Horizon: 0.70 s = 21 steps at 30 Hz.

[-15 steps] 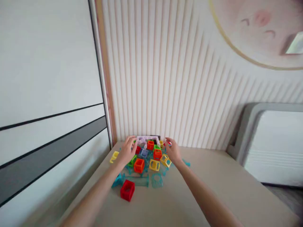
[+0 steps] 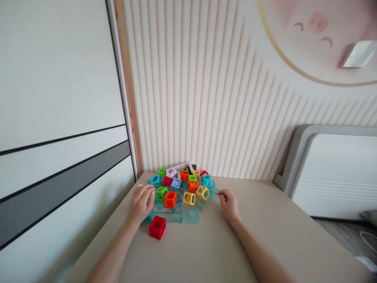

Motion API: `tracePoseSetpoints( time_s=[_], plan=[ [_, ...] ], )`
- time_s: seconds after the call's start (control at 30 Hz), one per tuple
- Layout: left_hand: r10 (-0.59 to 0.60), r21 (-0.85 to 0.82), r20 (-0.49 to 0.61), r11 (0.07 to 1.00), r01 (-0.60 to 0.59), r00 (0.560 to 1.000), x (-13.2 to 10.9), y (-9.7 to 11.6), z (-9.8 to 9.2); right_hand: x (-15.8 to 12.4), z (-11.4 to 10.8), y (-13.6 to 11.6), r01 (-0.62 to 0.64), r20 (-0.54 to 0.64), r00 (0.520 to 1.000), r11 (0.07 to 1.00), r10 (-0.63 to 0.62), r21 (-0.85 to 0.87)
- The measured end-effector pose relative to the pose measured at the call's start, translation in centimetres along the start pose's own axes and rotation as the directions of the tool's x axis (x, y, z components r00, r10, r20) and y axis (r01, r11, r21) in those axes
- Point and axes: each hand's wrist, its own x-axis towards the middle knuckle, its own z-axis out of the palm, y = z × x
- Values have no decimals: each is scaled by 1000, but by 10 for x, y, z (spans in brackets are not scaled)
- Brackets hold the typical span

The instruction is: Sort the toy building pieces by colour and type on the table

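Observation:
My left hand [image 2: 142, 201] is at the left edge of a pile of plastic building blocks, its fingers curled down over a yellow block [image 2: 140, 185] that is mostly hidden. Whether the fingers grip it is not visible. On the right side of the pile, my right hand [image 2: 229, 203] is pinched at the end of a clear teal piece [image 2: 216, 191]. Between the hands lie open-sided cubes, among them a green cube [image 2: 161, 193], an orange cube [image 2: 171, 199] and a yellow cube [image 2: 203, 192]. A pale purple bar piece [image 2: 179, 167] slants at the back.
A red cube [image 2: 157, 227] sits nearest me on the beige tabletop [image 2: 188, 255], with a flat clear teal piece [image 2: 192, 216] behind it. The ribbed wall [image 2: 194, 86] rises directly behind the pile. A white cabinet panel [image 2: 59, 78] borders the left side.
Both hands have come back towards me from the rear of the pile, the left also going left and the right going right. The purple bar piece now slants. The view has shifted slightly.

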Motion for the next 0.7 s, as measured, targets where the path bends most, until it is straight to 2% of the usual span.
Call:
tracePoseSetpoints(
  time_s=[0.13, 0.3, 0.47, 0.6, 0.7],
  plan=[
    [-79, -33, -108, 997, 76, 991, -8, -8, -8, 1, 3, -4, 29, 39, 999, 1000, -28, -12],
    [-221, -36, -219, 975, 219, 950, -19, -23, -11, -1, 3, -2, 43, 74, 996, 999, -40, -33],
    [-284, -89, -174, 958, 272, 943, -26, -28, -5, -1, 2, -3, 54, 110, 993, 998, -49, -41],
    [-401, -165, -107, 910, 381, 910, -28, -27, 1, -2, 1, -4, 56, 147, 988, 998, -50, -34],
    [-434, -184, -64, 890, 417, 899, -29, -27, 3, -3, 1, -3, 45, 160, 986, 998, -39, -33]
  ],
)
